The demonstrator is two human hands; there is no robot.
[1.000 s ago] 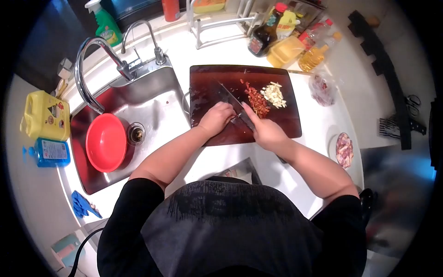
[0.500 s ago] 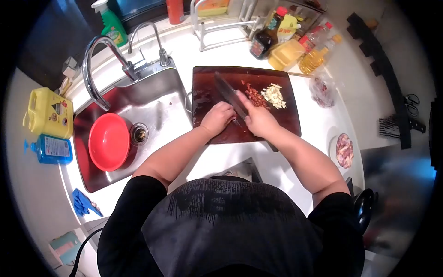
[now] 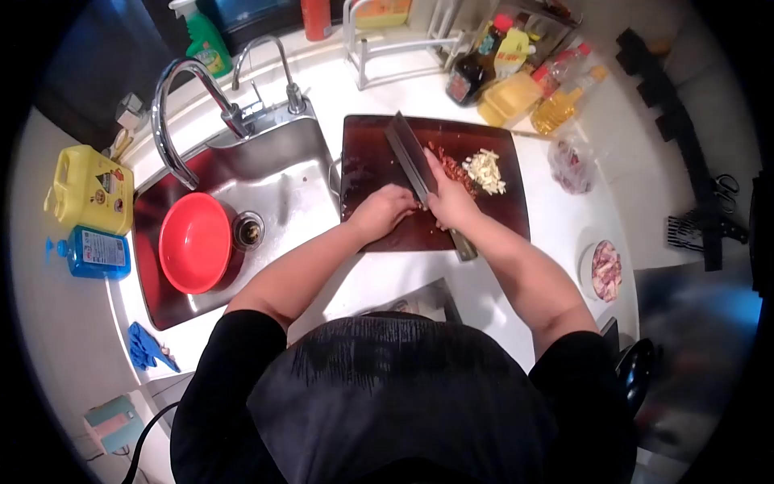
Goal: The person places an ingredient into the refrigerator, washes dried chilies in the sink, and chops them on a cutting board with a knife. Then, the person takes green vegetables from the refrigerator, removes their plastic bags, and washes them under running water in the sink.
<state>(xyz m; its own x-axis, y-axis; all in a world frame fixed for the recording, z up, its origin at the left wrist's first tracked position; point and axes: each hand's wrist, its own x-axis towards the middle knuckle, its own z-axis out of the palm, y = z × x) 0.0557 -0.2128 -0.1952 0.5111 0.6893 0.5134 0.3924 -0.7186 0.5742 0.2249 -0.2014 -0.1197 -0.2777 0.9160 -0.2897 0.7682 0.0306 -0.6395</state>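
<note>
Head view: the right hand (image 3: 453,203) grips the knife (image 3: 410,157), blade aimed toward 11 o'clock over the cutting board (image 3: 367,153); the left hand (image 3: 385,211) rests at the blade's 8 o'clock, fingers bunched narrowly, anything pinched too small to tell; red pieces (image 3: 454,167) lie toward the board's 1 o'clock, pale pieces (image 3: 485,172) toward 2; the basin (image 3: 195,242) sits toward 9, in the sink (image 3: 294,194).

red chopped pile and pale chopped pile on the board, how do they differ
The red pile looks finely chopped, while the pale pile has larger, stick-like pieces. The right hand partly hides the red pile; the pale pile, farther right, is unobstructed. Both lie on the dark cutting board.
</note>
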